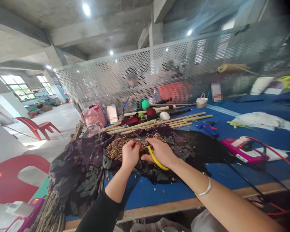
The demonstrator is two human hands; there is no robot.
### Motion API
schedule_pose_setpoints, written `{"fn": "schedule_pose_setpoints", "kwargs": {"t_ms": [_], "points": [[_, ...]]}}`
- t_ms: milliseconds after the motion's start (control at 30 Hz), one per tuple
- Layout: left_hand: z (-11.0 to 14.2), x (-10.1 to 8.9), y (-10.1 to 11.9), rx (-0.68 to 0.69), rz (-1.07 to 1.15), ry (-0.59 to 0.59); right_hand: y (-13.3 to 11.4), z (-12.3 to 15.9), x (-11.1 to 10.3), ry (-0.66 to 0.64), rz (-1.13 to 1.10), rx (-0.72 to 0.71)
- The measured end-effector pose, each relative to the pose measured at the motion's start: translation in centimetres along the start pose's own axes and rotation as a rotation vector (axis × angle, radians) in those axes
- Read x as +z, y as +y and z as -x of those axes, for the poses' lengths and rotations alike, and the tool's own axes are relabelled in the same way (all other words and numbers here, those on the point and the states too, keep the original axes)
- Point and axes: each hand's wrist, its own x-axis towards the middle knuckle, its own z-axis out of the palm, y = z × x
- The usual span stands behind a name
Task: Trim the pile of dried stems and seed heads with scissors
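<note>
1. Pinching with its fingertips together, the left hand [130, 156] meets the blades of the scissors [140, 140]; whatever lies between the fingertips is too small to make out.
2. Wrapped around the yellow handles, the right hand [163, 153] holds the scissors, blades pointing toward the left hand. With fingers so near the metal, a slip or an early squeeze could nick a fingertip.
3. Directly beneath and around both hands is the heap of dried brown plant bits [117, 149], on the dark floral cloth [83, 161]. A brushing wrist could scatter bits, and a snagged fold could drag the heap along.
4. The cloth reaches the near left side of the counter [140, 190] and hangs over beside the dry stems [50, 209]; a tug there could pull things askew.
5. Behind the heap, bamboo canes [159, 124] lie lengthwise with the white ball [164, 116] just beside them. A forward push could set it rolling.
6. Rightward, the glue gun [207, 129] and power strip [246, 154] limit a wide elbow swing.
7. Nearest the body, a bare blue strip leads to the wooden edge [159, 208]; that strip gives the forearms room, while the perforated screen [106, 80] bounds the far side.
</note>
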Motion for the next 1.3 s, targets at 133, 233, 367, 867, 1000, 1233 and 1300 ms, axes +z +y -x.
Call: {"fn": "schedule_pose_setpoints", "kwargs": {"t_ms": [133, 233, 367, 867, 1000, 1233, 1300], "points": [[0.1, 0.1, 0.1, -0.009, 0.059, 0.018, 0.0, 0.0, 0.0, 0.008, -0.002, -0.018], [0.1, 0.1, 0.4, -0.023, 0.09, 0.037, -0.1, 0.0, 0.0, 0.009, -0.007, -0.031], [0.2, 0.1, 0.6, -0.008, 0.059, 0.008, -0.1, 0.0, 0.0, 0.018, -0.019, -0.035], [0.3, -0.3, 0.4, 0.039, -0.121, -0.026, 0.1, -0.1, -0.7, -0.006, 0.031, 0.005], [0.2, -0.3, 0.6, -0.011, -0.06, -0.052, 0.0, -0.2, -1.3, -0.046, 0.042, 0.014], [-0.2, -0.5, 0.3, -0.073, -0.053, -0.105, -0.1, 0.0, -1.2, -0.116, 0.069, 0.083], [-0.6, -1.2, 0.4, -0.055, -0.206, -0.099, -0.1, 0.0, -1.2, -0.135, 0.099, 0.103]]}}
